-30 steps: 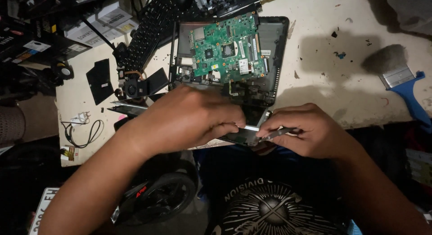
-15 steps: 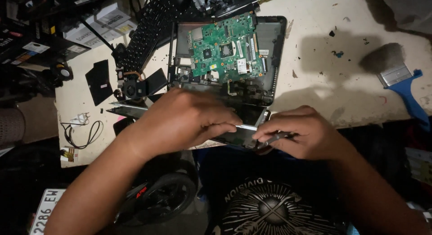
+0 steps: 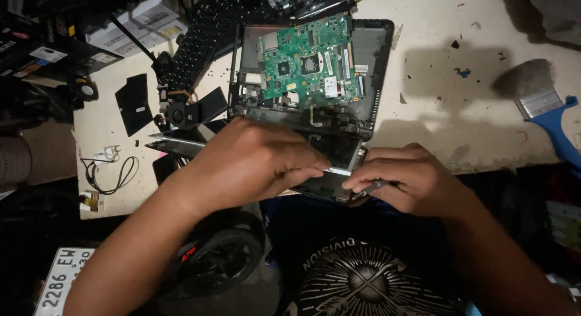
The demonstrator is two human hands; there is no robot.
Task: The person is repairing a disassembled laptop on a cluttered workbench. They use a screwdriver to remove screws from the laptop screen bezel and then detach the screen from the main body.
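Observation:
An opened laptop base (image 3: 378,62) lies on a pale worktable (image 3: 448,122), its green circuit board (image 3: 308,65) exposed. At the near edge sits a flat dark drive (image 3: 330,149) in a metal bracket. My left hand (image 3: 248,161) presses down on it, fingertips pinching its near edge. My right hand (image 3: 405,180) holds a thin metal screwdriver (image 3: 369,187), whose tip points at the drive's right corner.
A black keyboard (image 3: 203,40) lies at the far left beside a small fan (image 3: 175,113) and black covers. A blue-handled brush (image 3: 544,107) rests at the right. A looped cable (image 3: 115,171) sits near the left edge. Boxes crowd the far left.
Both hands stay at the drive; my right hand has shifted slightly with the screwdriver. The view has drifted a little.

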